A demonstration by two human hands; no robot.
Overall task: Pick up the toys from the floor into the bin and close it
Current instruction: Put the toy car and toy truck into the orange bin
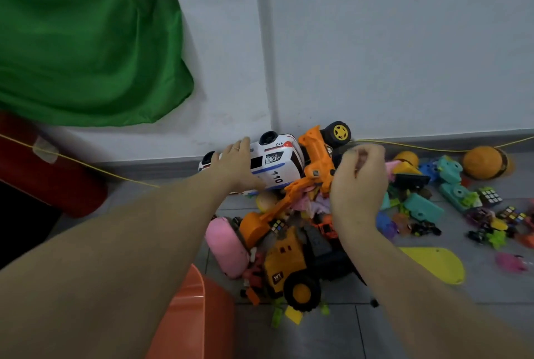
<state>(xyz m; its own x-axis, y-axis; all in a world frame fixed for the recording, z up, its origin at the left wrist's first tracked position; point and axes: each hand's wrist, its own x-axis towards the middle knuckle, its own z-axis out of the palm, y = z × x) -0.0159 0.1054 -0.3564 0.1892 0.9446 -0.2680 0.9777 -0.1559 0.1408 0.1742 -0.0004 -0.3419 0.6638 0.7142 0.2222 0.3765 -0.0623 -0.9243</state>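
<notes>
two bare arms reach forward over a grey tiled floor (419,327). nearest, an orange bin (199,315) shows only its rim at the bottom edge. beyond it lies a heap of toys: a yellow truck (289,269), a pink capsule toy (228,246), an orange excavator (312,173). the right hand (358,185) hovers above the heap, fingers curled inward; i cannot tell whether they pinch anything. the left hand (237,165) lies with straight fingers on a white police car (274,162) tipped on its side by the wall (375,40). teal toys and small cubes are scattered to the right, an orange ball (485,162) beside the skirting, a green cloth (86,40) on the wall at the far left.
</notes>
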